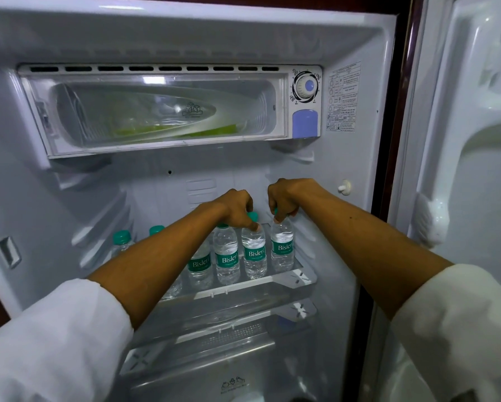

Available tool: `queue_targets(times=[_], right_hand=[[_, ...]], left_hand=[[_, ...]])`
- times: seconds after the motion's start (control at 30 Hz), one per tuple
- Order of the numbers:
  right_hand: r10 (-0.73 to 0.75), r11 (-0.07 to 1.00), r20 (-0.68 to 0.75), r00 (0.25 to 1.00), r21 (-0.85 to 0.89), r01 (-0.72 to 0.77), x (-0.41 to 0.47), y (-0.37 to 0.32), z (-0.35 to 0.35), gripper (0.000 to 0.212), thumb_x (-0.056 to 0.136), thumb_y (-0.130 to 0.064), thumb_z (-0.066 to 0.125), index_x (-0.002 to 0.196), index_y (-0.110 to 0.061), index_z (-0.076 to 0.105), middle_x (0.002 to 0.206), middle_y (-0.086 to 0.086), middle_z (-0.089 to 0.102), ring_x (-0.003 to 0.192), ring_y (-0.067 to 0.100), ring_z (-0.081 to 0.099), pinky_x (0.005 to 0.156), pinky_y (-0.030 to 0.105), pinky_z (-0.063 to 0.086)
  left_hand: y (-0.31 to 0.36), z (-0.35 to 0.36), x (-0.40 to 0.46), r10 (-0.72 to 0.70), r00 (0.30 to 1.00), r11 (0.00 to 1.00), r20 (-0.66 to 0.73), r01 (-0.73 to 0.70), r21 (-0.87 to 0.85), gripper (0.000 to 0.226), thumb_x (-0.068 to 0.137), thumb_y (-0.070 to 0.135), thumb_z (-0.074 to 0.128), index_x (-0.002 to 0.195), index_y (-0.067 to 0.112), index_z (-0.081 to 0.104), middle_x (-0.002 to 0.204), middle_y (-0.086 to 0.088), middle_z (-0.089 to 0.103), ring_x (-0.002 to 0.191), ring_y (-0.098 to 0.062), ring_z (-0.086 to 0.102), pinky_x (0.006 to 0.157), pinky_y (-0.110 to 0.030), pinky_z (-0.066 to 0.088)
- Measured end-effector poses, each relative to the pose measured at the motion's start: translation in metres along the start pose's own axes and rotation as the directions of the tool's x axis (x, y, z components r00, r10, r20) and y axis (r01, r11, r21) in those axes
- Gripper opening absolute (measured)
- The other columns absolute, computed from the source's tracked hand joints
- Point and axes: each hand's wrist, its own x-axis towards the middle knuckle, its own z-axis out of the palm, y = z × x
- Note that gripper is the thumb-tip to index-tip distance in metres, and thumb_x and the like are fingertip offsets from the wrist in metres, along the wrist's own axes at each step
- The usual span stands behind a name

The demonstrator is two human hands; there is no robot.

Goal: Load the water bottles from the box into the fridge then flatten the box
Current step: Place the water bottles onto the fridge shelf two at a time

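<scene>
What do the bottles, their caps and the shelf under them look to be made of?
Bottles: clear thin plastic, glossy and ribbed, with water showing through and green printed labels. Caps: opaque green plastic, apparently ridged. Shelf: transparent, probably plastic, possibly glass, with a white plastic front trim.

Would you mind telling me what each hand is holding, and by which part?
Each holds a bottle by its cap end: left hand the third bottle, right hand the rightmost bottle.

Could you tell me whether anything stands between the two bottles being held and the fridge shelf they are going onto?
Nothing visible does. The left hand and right hand each hold a water bottle by the cap, the left's and the right's at the right end of the row, already upright on the clear shelf.
</scene>
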Motion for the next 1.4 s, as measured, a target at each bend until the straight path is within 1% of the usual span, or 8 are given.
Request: queue_targets(times=[0.23, 0.4, 0.57, 0.77, 0.83, 0.97, 1.13, 1.4], right_hand=[[0.017, 1.0, -0.023, 1.0, 0.013, -0.017, -0.01, -0.004, 0.001, 0.055, 0.087, -0.037, 0.071, 0.131, -0.007, 0.057, 0.123, 0.013, 0.062, 0.099, 0.026, 0.064, 0.084, 0.031, 0.055], [0.003, 1.0, -0.104, 0.995, -0.003, -0.003, -0.013, -0.004, 0.006, 0.043, 0.089, -0.028, 0.071, 0.125, -0.007, 0.062, 0.12, 0.012, 0.062, 0.088, 0.022, 0.06, 0.089, 0.034, 0.055], [-0.033, 0.999, -0.116, 0.993, -0.023, 0.031, -0.009, -0.002, 0.01, 0.041, 0.09, -0.026, 0.07, 0.125, -0.006, 0.062, 0.121, 0.012, 0.065, 0.102, 0.026, 0.062, 0.094, 0.036, 0.053], [-0.027, 0.999, -0.091, 0.996, -0.037, 0.024, -0.016, -0.001, 0.008, 0.036, 0.091, -0.027, 0.068, 0.119, -0.004, 0.066, 0.111, 0.013, 0.067, 0.094, 0.024, 0.062, 0.08, 0.029, 0.05], [-0.023, 0.999, -0.092, 0.995, -0.034, 0.02, -0.015, 0.0, 0.008, 0.037, 0.091, -0.027, 0.068, 0.12, -0.004, 0.066, 0.113, 0.013, 0.067, 0.094, 0.024, 0.061, 0.081, 0.029, 0.05], [0.0, 0.999, -0.088, 0.996, -0.034, -0.003, -0.018, -0.003, 0.005, 0.048, 0.09, -0.031, 0.069, 0.13, -0.007, 0.059, 0.126, 0.012, 0.06, 0.106, 0.026, 0.058, 0.091, 0.033, 0.049], [0.021, 0.999, -0.114, 0.993, -0.023, -0.024, -0.026, -0.007, -0.005, 0.072, 0.09, -0.052, 0.061, 0.145, -0.01, 0.043, 0.143, 0.014, 0.045, 0.125, 0.03, 0.049, 0.104, 0.039, 0.043], [-0.05, 0.998, -0.206, 0.977, 0.014, 0.054, -0.022, -0.024, 0.009, 0.079, 0.09, -0.063, 0.053, 0.152, -0.018, 0.031, 0.153, 0.011, 0.039, 0.135, 0.032, 0.042, 0.107, 0.043, 0.04]], left_hand=[[0.0, -0.007, -0.017, 0.018, 1.0, 1.0, -0.005, -0.018, 0.005, 0.07, 0.083, 0.044, 0.071, 0.138, 0.012, 0.043, 0.139, -0.009, 0.05, 0.121, -0.027, 0.053, 0.099, -0.036, 0.047], [0.0, -0.01, -0.029, 0.037, 0.999, 0.999, -0.007, -0.037, 0.019, 0.071, 0.086, 0.042, 0.069, 0.143, 0.013, 0.039, 0.145, -0.008, 0.045, 0.128, -0.028, 0.048, 0.104, -0.039, 0.043], [-0.011, -0.015, -0.037, 0.022, 1.0, 1.0, -0.014, -0.022, 0.019, 0.073, 0.085, 0.042, 0.069, 0.144, 0.013, 0.037, 0.147, -0.009, 0.043, 0.129, -0.028, 0.046, 0.105, -0.039, 0.042], [-0.019, -0.017, -0.039, 0.008, 0.999, 1.0, -0.032, -0.007, 0.018, 0.072, 0.086, 0.043, 0.068, 0.144, 0.013, 0.037, 0.146, -0.008, 0.044, 0.128, -0.028, 0.048, 0.104, -0.04, 0.043], [-0.019, -0.016, -0.038, 0.008, 1.0, 1.0, -0.02, -0.008, 0.02, 0.073, 0.085, 0.043, 0.069, 0.143, 0.013, 0.037, 0.146, -0.009, 0.044, 0.127, -0.028, 0.049, 0.104, -0.04, 0.044], [-0.016, -0.014, -0.037, 0.009, 1.0, 1.0, -0.01, -0.009, 0.01, 0.074, 0.085, 0.042, 0.07, 0.144, 0.013, 0.037, 0.146, -0.009, 0.044, 0.127, -0.028, 0.048, 0.104, -0.04, 0.045], [-0.016, -0.013, -0.038, 0.018, 1.0, 1.0, -0.007, -0.018, -0.002, 0.076, 0.084, 0.041, 0.071, 0.146, 0.016, 0.035, 0.149, -0.007, 0.041, 0.13, -0.028, 0.046, 0.106, -0.042, 0.042], [-0.04, -0.012, -0.052, -0.008, 0.999, 1.0, 0.05, 0.007, 0.03, 0.101, 0.075, 0.055, 0.074, 0.152, 0.021, 0.019, 0.158, -0.004, 0.027, 0.141, -0.029, 0.034, 0.112, -0.048, 0.036]])
